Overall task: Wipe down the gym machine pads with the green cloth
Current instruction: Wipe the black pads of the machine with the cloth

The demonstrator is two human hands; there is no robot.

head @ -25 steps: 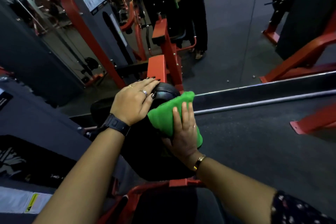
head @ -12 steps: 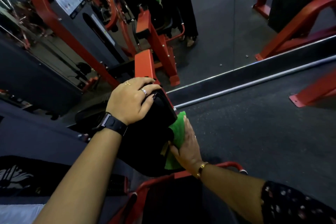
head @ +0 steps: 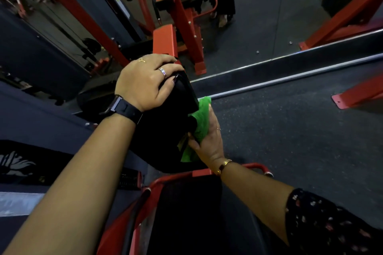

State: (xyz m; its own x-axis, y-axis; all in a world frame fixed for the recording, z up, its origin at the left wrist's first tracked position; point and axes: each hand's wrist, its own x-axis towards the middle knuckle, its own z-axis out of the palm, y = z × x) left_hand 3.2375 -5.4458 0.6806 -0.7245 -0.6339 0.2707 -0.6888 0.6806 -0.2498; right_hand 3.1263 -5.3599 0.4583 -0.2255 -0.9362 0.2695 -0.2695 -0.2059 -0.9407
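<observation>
Left hand (head: 145,83) grips top of black pad (head: 165,130), fingers curled over its far edge. Green cloth (head: 202,122) lies lengthwise along pad's right side, pressed there by right hand (head: 209,141), fingers seemingly straight and flat; right hand nearer.

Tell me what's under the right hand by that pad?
The green cloth, pressed by the right hand against the pad's side. The cloth's middle and the pad surface behind it are covered.
</observation>
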